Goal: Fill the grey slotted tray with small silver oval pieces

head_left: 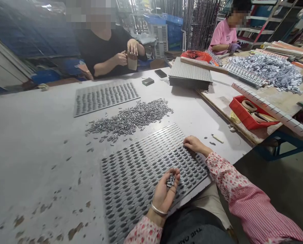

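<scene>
Table [219, 91]: rolls [253, 109] in red bin [242, 115]. Left hand [164, 193] cupping grey pieces [170, 181]; right hand [196, 144] pinched, hold unclear.

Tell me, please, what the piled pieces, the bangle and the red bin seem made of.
Piled pieces: perhaps metal or metallic-coated plastic, silvery-grey with glints.
Bangle: likely polished metal, given its silvery shine.
Red bin: probably plastic, with smooth walls.

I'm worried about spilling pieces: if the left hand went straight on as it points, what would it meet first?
Probably the right hand, near the right edge of the tray; but the left hand seems raised, so it might pass over.
</scene>
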A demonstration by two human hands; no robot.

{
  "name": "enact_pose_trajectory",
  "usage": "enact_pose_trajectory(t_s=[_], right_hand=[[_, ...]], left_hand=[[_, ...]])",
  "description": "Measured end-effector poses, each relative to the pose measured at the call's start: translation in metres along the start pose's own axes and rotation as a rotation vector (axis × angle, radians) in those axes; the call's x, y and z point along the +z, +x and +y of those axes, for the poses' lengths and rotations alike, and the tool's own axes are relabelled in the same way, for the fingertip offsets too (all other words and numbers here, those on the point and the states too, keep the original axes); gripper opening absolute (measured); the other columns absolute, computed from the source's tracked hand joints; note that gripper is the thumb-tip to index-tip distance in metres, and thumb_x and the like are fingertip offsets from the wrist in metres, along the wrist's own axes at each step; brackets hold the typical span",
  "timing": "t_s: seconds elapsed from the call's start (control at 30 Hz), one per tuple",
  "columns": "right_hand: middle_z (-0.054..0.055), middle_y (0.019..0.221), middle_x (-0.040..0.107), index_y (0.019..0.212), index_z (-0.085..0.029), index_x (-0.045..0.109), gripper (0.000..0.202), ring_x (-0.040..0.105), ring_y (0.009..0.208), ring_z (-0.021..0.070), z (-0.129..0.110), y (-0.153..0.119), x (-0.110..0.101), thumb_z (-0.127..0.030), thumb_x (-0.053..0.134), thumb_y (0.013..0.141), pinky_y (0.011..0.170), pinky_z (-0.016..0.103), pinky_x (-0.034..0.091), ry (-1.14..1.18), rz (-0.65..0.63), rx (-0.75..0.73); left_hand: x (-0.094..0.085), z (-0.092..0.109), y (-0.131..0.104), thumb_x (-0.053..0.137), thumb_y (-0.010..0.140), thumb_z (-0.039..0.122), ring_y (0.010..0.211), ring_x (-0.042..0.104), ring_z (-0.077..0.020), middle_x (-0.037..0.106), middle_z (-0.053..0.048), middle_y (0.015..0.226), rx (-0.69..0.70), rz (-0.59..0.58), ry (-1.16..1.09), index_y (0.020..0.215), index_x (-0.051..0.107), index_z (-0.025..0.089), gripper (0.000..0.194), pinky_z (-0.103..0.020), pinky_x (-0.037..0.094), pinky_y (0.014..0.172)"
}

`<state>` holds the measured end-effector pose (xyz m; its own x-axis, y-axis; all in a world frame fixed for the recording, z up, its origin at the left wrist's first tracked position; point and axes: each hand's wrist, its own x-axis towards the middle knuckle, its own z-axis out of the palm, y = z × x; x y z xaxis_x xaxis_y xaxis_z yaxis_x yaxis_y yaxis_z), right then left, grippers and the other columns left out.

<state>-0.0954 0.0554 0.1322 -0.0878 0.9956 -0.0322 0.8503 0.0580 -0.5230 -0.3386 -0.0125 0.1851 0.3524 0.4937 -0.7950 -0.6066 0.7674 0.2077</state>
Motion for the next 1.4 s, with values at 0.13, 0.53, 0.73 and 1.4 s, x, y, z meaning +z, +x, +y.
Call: enact_pose_trajectory(t_s=[0.13,0.53,0.73,1.4], right_hand=[[0.002,0.076,0.062,0.076,-0.017,0.064,0.010,0.050,0.077,0.0159,-0.001,0.005,0.001,-0.010,0.057,0.076,0.074,0.026,0.037,-0.031,-0.007,-0.006],[0.005,0.084,0.058,0.084,-0.019,0.065,0.010,0.049,0.086,0.0179,-0.063,-0.031,-0.009,-0.026,0.059,0.081,0.081,0.032,0.039,0.166,-0.026,-0.289],[0.005,0.088,0.058,0.083,-0.018,0.064,0.010,0.048,0.089,0.0179,-0.104,-0.052,-0.004,-0.026,0.057,0.084,0.081,0.032,0.039,0.267,-0.127,-0.452],[0.001,0.073,0.063,0.079,-0.015,0.062,0.017,0.057,0.069,0.0125,-0.038,-0.034,0.004,-0.030,0.055,0.077,0.065,0.024,0.045,0.568,0.203,0.188]], left_hand=[[-0.005,0.000,0.001,0.049,0.082,0.007,0.076,0.065,-0.0172,0.065,-0.013,0.086,-0.024,-0.012,0.010,0.089,0.061,0.006,0.014,-0.027,0.056,0.067],[0.011,-0.001,-0.003,0.046,0.085,0.014,0.087,0.064,-0.0184,0.067,-0.011,0.094,-0.013,-0.118,-0.033,0.100,0.061,0.010,0.022,-0.029,0.054,0.073],[0.005,-0.004,0.008,0.044,0.086,0.014,0.080,0.063,-0.0129,0.067,-0.006,0.094,0.067,-0.192,-0.071,0.095,0.064,0.013,0.021,-0.027,0.054,0.072],[0.000,0.001,0.003,0.054,0.082,0.017,0.074,0.063,-0.0142,0.066,-0.012,0.094,0.149,-0.076,0.198,0.096,0.061,0.013,0.017,-0.023,0.053,0.060]])
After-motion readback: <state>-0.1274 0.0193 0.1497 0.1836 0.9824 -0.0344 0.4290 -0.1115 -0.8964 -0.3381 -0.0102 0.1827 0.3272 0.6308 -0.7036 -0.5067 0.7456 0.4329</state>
